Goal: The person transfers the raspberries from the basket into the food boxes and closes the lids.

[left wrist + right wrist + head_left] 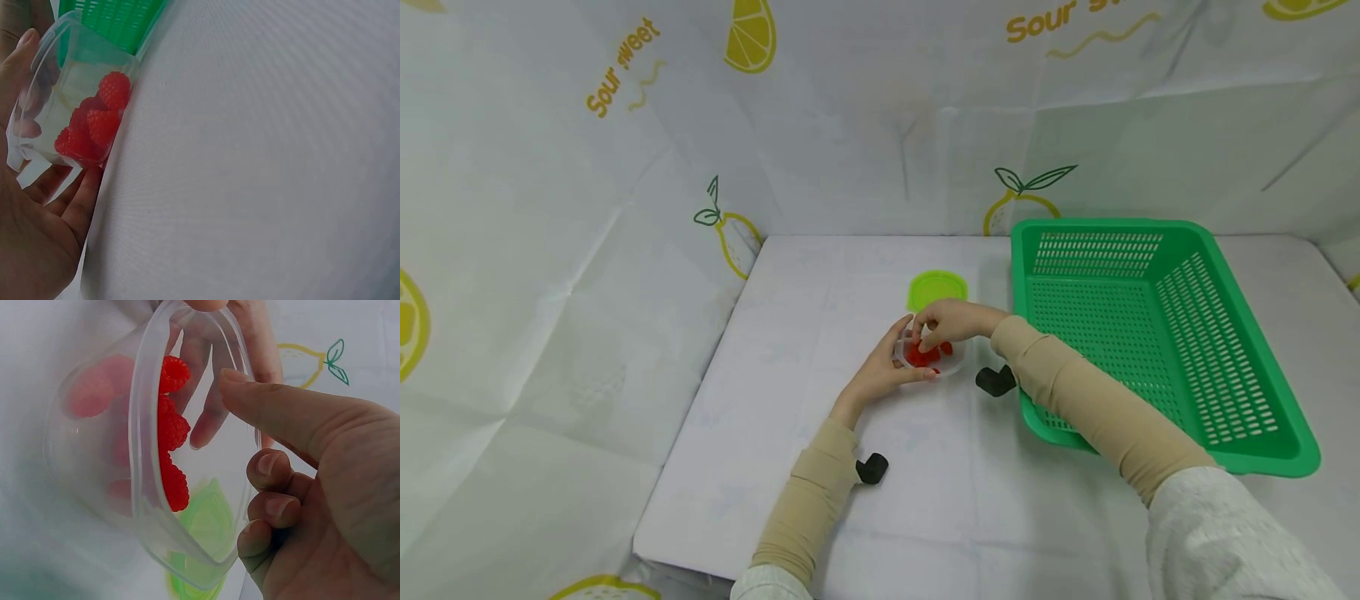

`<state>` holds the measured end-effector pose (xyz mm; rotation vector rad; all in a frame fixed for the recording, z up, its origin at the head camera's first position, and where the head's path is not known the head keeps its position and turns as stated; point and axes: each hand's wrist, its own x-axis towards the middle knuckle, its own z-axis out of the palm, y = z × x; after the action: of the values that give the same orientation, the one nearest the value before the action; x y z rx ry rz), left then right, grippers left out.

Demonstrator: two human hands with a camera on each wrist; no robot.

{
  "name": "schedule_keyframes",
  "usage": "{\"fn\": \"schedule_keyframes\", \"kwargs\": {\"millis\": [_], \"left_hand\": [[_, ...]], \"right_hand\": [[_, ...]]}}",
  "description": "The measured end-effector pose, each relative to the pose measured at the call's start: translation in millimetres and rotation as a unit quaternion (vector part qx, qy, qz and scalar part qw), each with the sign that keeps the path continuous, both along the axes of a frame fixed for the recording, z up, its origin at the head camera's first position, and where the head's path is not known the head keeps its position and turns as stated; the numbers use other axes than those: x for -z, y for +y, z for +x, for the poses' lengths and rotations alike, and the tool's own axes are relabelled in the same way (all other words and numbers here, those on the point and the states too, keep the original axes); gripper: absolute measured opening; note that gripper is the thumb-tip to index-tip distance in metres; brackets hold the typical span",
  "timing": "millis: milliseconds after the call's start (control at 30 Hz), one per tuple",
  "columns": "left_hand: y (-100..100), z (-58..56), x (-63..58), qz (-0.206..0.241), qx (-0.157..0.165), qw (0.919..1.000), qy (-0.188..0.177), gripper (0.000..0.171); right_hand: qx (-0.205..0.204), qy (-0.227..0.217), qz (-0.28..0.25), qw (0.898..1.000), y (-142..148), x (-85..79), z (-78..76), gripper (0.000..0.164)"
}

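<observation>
A clear plastic container (953, 363) with several red raspberries (94, 125) in it stands on the table. My left hand (880, 373) holds it from the left, thumb at the near side of the rim and fingers spread around the far wall. From the right, my right hand (951, 323) reaches over the opening with its fingertips pointing down toward the raspberries. In the right wrist view its thumb (281, 409) is extended and the other fingers are bent, with a gap between and no berry in it. A bright green lid (937, 286) lies just behind the container.
A large green plastic basket (1262, 367) stands to the right, its left wall close to the right forearm, which passes over its near left corner. The white-covered table (760, 400) has its left edge beside a hanging lemon-print cloth (587, 333). More cloth hangs behind.
</observation>
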<state>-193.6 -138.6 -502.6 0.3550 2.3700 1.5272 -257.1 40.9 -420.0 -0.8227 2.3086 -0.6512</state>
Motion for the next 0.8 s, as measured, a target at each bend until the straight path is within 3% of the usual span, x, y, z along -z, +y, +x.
{"fn": "schedule_keyframes", "kwargs": {"millis": [233,433,533,667,800], "left_hand": [[1,0.8,-2.4,0.008,0.006,0.9999,-0.003,0.106],[0,-1.6,-6.7,0.0,0.012,0.9999,-0.011,0.11],[0,-5.3,-9.6,-0.017,0.011,0.9998,-0.003,0.106],[-2,-14.8,-16.6,-0.026,-0.009,0.9996,0.0,0.098],[-6,-29.8,-24.9,-0.004,-0.041,0.9991,-0.008,0.084]], "right_hand": [[0.03,-0.017,-0.025,0.999,5,-3.3,-3.5,0.023],[0.108,-0.033,-0.064,0.992,16,-5.6,-10.6,0.028],[0.168,-0.025,-0.089,0.981,21,-5.9,-13.9,0.03],[0.246,-0.026,-0.127,0.96,25,-7.9,-19.3,0.033],[0.309,-0.062,-0.153,0.937,27,-9.3,-25.9,0.039]]}}
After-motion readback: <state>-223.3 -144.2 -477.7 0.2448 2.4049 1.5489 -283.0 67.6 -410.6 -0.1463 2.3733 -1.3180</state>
